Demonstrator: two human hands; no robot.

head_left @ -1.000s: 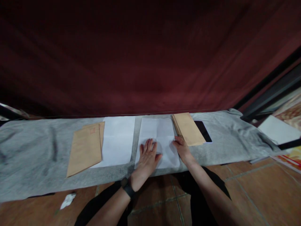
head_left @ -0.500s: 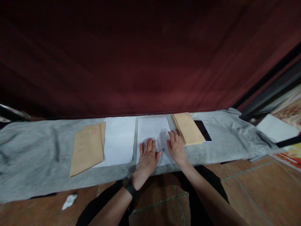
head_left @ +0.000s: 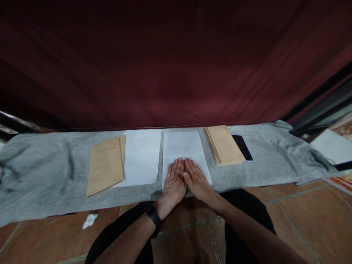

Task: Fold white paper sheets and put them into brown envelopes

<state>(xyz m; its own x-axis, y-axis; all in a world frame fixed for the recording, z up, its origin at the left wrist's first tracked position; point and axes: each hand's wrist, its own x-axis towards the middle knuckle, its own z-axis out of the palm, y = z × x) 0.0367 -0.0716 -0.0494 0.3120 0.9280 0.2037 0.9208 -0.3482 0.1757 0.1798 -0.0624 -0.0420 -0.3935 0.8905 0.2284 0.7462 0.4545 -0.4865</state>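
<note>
A white sheet of paper (head_left: 183, 146) lies flat on the grey cloth (head_left: 49, 172) in front of me. My left hand (head_left: 173, 181) rests flat on the sheet's near part, fingers stretched out and together. My right hand (head_left: 196, 179) lies flat beside it, touching it at the fingertips, also open on the paper. A black band is on my left wrist. Neither hand holds anything.
A second white sheet (head_left: 141, 156) lies to the left, with brown envelopes (head_left: 106, 165) overlapping its left edge. A stack of brown envelopes (head_left: 224, 145) and a dark phone (head_left: 243, 146) lie to the right. A dark red curtain hangs behind. A paper scrap (head_left: 90, 220) lies on the tiled floor.
My right hand slid left from near the envelope stack to lie next to my left hand on the sheet. The creased sheet now looks flat. The camera tilted slightly.
</note>
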